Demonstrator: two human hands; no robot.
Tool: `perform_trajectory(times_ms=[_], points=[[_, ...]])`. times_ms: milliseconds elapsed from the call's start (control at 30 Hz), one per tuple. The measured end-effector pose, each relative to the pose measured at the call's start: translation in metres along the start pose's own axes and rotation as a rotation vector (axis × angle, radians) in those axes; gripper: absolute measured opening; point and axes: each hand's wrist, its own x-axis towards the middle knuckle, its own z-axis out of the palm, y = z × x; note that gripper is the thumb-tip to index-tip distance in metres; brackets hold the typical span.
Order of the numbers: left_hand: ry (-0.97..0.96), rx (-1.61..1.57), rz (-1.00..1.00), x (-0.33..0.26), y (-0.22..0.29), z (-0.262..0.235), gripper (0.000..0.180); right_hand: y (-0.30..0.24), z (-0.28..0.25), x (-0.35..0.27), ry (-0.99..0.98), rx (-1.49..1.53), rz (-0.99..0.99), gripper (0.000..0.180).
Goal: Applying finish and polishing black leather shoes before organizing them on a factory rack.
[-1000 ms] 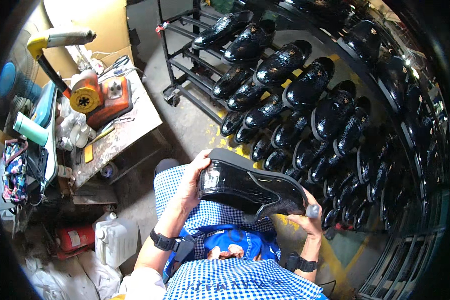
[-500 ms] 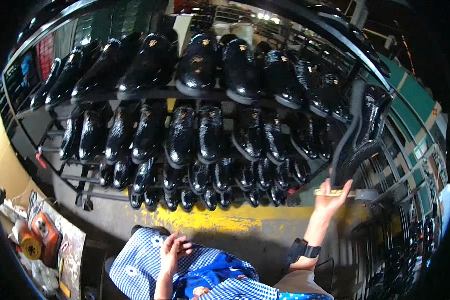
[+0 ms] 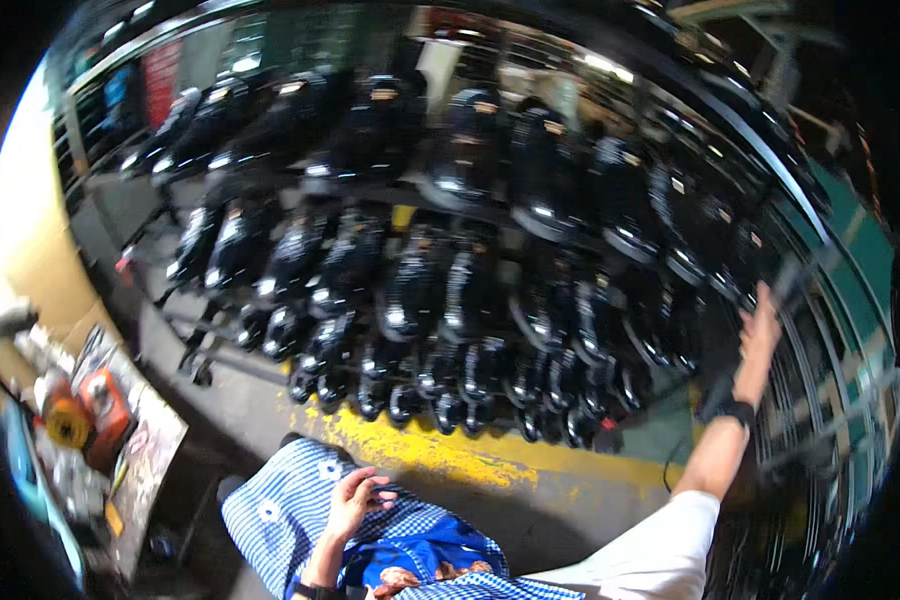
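Head view: right hand (image 3: 760, 328) fingers spread at the blurred shoe rack (image 3: 530, 215).

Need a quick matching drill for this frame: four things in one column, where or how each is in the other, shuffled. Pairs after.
1. left hand
2. right hand
3. black shoes
4. yellow floor stripe

A. in rows on the metal rack
B. raised at the rack's right side
C. resting on the blue checked cloth
D. below the lowest shoes

Pairs: 1-C, 2-B, 3-A, 4-D
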Motion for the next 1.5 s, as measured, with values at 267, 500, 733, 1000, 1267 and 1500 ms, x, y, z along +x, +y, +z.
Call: perform_trajectory(times_ms=[267, 500, 733, 1000, 1267, 1500], points=[[-0.026, -0.068, 0.083, -0.015, -0.008, -0.028, 0.032, 0.144, 0.062, -0.188, -0.642, -0.026, -0.013, 0.017], [0.670, 0.507, 0.617, -0.078, -0.005, -0.103, 0.027, 0.164, 0.131, -0.424, -1.718, -0.185, -0.021, 0.038], [0.870, 0.416, 0.618, -0.133, -0.037, -0.119, 0.022, 0.097, 0.185, -0.562, -2.088, -0.129, -0.312, 0.038], [0.875, 0.459, 0.613, -0.142, -0.034, -0.141, 0.021, 0.107, 0.257, -0.703, -2.256, 0.029, -0.098, 0.035], [0.927, 0.363, 0.564, -0.134, -0.030, -0.162, 0.021, 0.107, 0.322, -0.840, -2.609, 0.094, 0.035, 0.032], [1.009, 0.076, 0.307, -0.119, -0.018, -0.146, 0.026, 0.056, 0.315, -0.969, -2.695, 0.344, -0.750, 0.027]])
